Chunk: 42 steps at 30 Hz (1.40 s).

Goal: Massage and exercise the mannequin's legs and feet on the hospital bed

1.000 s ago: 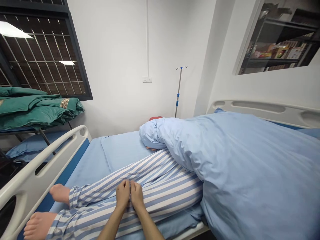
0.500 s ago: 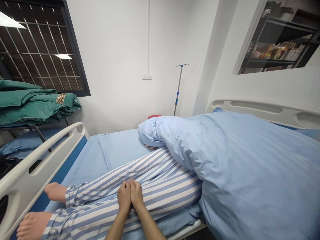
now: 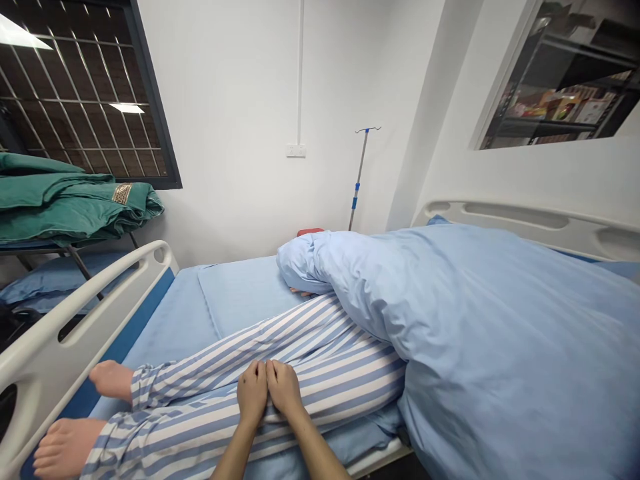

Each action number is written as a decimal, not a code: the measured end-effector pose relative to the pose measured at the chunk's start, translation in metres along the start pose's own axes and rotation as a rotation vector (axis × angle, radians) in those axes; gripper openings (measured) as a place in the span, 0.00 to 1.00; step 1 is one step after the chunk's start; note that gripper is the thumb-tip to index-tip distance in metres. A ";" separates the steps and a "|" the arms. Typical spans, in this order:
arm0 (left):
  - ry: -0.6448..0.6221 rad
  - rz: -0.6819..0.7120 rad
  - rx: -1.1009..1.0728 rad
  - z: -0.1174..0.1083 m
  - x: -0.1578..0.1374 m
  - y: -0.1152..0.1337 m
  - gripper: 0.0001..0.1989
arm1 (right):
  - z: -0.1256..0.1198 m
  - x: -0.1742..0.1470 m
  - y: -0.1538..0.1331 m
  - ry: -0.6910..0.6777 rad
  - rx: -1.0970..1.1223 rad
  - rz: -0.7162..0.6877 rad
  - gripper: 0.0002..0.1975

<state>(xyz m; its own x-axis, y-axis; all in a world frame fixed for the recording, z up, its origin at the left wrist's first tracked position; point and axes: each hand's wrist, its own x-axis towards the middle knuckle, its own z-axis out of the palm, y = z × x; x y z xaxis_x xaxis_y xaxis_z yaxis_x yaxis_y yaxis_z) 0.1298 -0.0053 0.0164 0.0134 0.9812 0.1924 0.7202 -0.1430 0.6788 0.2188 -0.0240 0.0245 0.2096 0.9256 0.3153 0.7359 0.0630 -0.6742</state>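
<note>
A figure in blue-and-white striped trousers (image 3: 345, 393) lies on the bed; whether it is a person or a manikin I cannot tell. Its bare feet, the far foot (image 3: 111, 380) and the near foot (image 3: 67, 448), point left. My left hand (image 3: 253, 395) rests on the near trouser leg around the knee, fingers curled down over the cloth. Right beside it, my right hand (image 3: 284, 388) is closed on the same leg, knuckles up. The fingertips of both hands are hidden. A light blue quilt (image 3: 475, 320) covers the figure from the thighs up.
A white-and-blue footboard (image 3: 115, 273) stands at the left, a pale headboard (image 3: 515, 213) at the back right. Behind the bed rises an IV pole (image 3: 359, 180). Green folded fabric (image 3: 75, 210) is piled at the far left, below a barred window (image 3: 85, 93).
My right hand has shifted slightly to the right, and a small gap shows between the wrists and hands. My left hand stays nearly in place on the leg. The view has moved a little.
</note>
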 end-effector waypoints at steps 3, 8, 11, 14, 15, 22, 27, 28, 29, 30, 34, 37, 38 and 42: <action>0.002 -0.009 -0.002 0.000 -0.001 0.001 0.15 | 0.004 -0.002 0.004 0.028 0.020 0.040 0.23; -0.012 -0.006 0.011 0.002 -0.002 0.002 0.15 | 0.002 0.000 0.004 0.041 0.135 0.034 0.23; -0.036 -0.016 0.009 0.003 -0.001 0.003 0.15 | 0.001 0.000 0.005 0.060 0.198 0.048 0.23; -0.070 -0.019 -0.058 0.003 0.005 0.009 0.15 | 0.002 0.000 0.008 0.075 0.275 0.057 0.22; -0.071 -0.018 -0.096 0.002 0.008 0.013 0.15 | 0.002 0.001 0.008 0.083 0.309 0.059 0.22; 0.028 -0.038 -0.297 0.007 0.015 0.034 0.17 | 0.001 0.005 0.012 0.124 0.528 0.078 0.23; -0.043 0.004 -0.046 0.017 -0.001 0.023 0.13 | 0.002 0.005 0.014 0.161 0.580 0.137 0.22; -0.047 0.014 0.005 0.018 -0.003 0.021 0.13 | 0.003 0.005 0.014 0.167 0.578 0.140 0.22; -0.050 0.021 0.045 0.019 -0.004 0.020 0.12 | 0.003 0.005 0.014 0.173 0.576 0.141 0.22; -0.055 0.032 0.078 0.019 -0.004 0.019 0.12 | 0.004 0.005 0.014 0.173 0.574 0.143 0.22; -0.048 0.073 0.185 0.021 -0.003 0.016 0.13 | 0.004 0.005 0.014 0.134 0.542 0.144 0.23; -0.040 0.049 0.188 0.021 -0.003 0.014 0.13 | -0.001 0.007 0.011 0.079 0.438 0.134 0.24; -0.040 0.040 0.167 0.021 -0.003 0.015 0.13 | -0.005 0.008 0.010 0.059 0.380 0.123 0.24; -0.083 0.009 0.042 0.017 -0.005 0.018 0.14 | -0.027 0.014 0.002 0.026 0.144 0.038 0.24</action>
<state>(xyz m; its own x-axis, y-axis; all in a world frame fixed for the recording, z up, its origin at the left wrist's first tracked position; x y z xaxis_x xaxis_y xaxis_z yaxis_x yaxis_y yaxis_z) 0.1546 -0.0102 0.0159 0.0762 0.9875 0.1381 0.7481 -0.1482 0.6469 0.2404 -0.0210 0.0459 0.2531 0.9185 0.3039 0.6275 0.0832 -0.7742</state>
